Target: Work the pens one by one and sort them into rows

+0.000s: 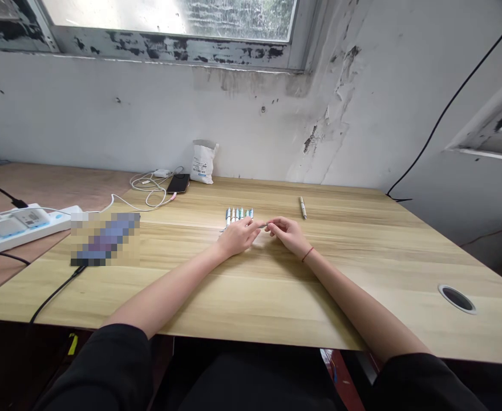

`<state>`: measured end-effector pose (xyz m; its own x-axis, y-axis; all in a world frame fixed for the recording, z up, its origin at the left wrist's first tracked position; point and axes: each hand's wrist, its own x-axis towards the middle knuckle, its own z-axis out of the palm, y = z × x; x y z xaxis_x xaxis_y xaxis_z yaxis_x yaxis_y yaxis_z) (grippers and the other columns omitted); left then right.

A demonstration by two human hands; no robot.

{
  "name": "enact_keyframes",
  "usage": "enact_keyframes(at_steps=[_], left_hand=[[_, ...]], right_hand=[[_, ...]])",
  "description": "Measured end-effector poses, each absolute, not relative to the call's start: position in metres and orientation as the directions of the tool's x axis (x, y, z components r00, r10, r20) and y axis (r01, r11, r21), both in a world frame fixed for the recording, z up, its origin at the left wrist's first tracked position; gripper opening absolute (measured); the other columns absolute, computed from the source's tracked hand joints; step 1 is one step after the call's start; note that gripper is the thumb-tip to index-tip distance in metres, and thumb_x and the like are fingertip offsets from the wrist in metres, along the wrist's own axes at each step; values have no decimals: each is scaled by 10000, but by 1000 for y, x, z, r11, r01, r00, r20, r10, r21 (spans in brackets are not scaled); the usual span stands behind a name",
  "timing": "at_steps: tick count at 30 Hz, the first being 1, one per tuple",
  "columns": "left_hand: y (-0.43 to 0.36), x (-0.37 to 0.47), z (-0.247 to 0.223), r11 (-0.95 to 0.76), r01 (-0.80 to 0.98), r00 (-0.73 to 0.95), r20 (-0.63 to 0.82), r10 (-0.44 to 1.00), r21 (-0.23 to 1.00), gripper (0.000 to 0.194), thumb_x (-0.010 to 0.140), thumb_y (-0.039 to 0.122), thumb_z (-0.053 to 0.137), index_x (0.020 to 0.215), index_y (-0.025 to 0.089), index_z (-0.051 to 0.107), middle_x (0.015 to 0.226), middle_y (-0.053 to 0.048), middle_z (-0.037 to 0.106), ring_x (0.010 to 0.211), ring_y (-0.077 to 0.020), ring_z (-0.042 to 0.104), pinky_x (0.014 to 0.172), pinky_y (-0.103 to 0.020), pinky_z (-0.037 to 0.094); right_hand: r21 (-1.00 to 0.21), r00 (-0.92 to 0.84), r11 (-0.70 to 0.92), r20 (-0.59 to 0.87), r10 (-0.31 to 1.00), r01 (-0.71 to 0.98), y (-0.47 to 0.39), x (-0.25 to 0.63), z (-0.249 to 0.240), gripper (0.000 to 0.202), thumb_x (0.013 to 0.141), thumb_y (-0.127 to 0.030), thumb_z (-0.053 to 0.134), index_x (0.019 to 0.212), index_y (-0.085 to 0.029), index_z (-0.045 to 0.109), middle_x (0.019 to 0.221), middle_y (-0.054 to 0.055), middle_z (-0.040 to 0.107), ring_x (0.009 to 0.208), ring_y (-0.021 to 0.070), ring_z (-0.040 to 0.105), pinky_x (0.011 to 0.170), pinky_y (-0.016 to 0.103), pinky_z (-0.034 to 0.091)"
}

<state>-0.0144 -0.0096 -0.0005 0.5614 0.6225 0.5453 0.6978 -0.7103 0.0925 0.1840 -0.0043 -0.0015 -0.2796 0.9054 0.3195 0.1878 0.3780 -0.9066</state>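
My left hand and my right hand meet above the middle of the wooden table. Fingertips of both are closed on a slim pen, which lies sideways between them and is mostly hidden by the fingers. Just beyond my left hand, several pens in white and blue lie side by side in a row, their near ends covered by that hand. One more pen, pale with a dark tip, lies alone past my right hand.
On the wooden table, a white packet stands by the wall near a dark phone with a white cable. To the left are a blurred-out device and a power strip. A round cable hole sits at right.
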Motion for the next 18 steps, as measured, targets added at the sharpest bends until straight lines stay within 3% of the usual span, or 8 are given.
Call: enact_keyframes(at_steps=[11, 18], left_hand=[[-7, -16, 1, -669, 742, 595, 496, 632, -39, 429, 862, 138, 380, 1234, 320, 492, 802, -14, 500, 653, -128, 499, 608, -221, 404], [-6, -19, 1, -657, 753, 556, 506, 659, 28, 380, 866, 137, 405, 1193, 300, 504, 846, -10, 530, 687, -140, 531, 629, -229, 411]], right_hand=[[-924, -304, 339, 276, 912, 177, -1, 185, -4, 333, 789, -490, 537, 881, -172, 570, 812, 63, 665, 659, 132, 589, 550, 248, 469], [-926, -232, 336, 294, 927, 170, 3, 192, -3, 216, 780, -383, 520, 886, -195, 504, 758, 12, 621, 506, 83, 460, 471, 220, 385]])
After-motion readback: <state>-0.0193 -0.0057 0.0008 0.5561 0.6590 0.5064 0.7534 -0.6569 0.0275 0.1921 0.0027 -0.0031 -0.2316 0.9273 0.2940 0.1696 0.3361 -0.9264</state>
